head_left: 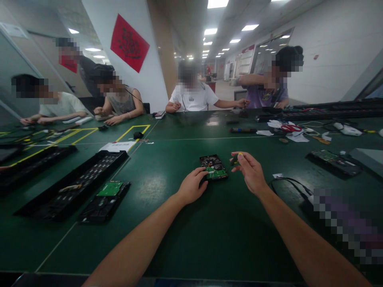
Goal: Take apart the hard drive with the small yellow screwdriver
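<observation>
A hard drive [214, 162] with its green circuit board facing up lies on the green table in front of me. My left hand [193, 185] grips its near left edge, fingers on the board side and thumb at the front. Just right of the drive, my right hand [249, 169] is raised above the table. Its thumb and fingers pinch a small dark tool with a yellow end [235, 160], perhaps a short screwdriver; most of it is covered by the fingers. The tool is apart from the drive.
To the left lie another hard drive [104, 201] and a long black tray [74, 185]. On the right are a third drive [335, 162], a black cable [289, 179] and a blurred purple object [350, 223]. Red-handled scissors [290, 128] lie farther back. Several people sit across the table.
</observation>
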The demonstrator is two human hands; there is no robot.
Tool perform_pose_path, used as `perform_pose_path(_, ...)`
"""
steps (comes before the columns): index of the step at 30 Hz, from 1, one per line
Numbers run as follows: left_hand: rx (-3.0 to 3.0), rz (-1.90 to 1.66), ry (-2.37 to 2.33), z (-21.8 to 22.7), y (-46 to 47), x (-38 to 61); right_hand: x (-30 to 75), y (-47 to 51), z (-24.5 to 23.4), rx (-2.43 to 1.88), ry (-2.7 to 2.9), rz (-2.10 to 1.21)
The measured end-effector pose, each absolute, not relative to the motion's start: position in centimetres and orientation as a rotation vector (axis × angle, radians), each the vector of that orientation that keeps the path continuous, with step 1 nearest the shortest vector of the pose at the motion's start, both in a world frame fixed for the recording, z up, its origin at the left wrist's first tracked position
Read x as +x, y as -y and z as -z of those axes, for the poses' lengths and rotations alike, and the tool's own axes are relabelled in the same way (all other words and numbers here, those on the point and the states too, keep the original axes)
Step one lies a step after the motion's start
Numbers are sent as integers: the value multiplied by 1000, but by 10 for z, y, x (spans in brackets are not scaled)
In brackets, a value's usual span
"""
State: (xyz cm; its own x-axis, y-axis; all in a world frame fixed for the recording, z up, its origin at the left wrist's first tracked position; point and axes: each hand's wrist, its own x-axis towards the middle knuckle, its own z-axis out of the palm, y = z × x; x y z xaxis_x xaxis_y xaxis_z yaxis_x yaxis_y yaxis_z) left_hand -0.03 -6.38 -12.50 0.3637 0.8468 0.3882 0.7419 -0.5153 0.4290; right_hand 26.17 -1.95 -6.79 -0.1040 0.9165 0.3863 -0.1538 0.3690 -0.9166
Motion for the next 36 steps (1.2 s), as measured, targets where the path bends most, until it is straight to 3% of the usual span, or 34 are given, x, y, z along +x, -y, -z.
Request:
perform_pose_path(7,2438,-877,-1432,126,63,-1,257,22,64,-682,1246,-1184)
perform_pose_path(15,2441,-867,-1435,127,63,-1,264,17,69,-814,1360,-985)
perform_pose_path(25,2438,-872,-1438,127,63,0,260,20,68,-711,1285,-1134)
perform_pose_path(36,2446,-884,-1415,131,61,-2,260,21,66,-779,1363,-1016)
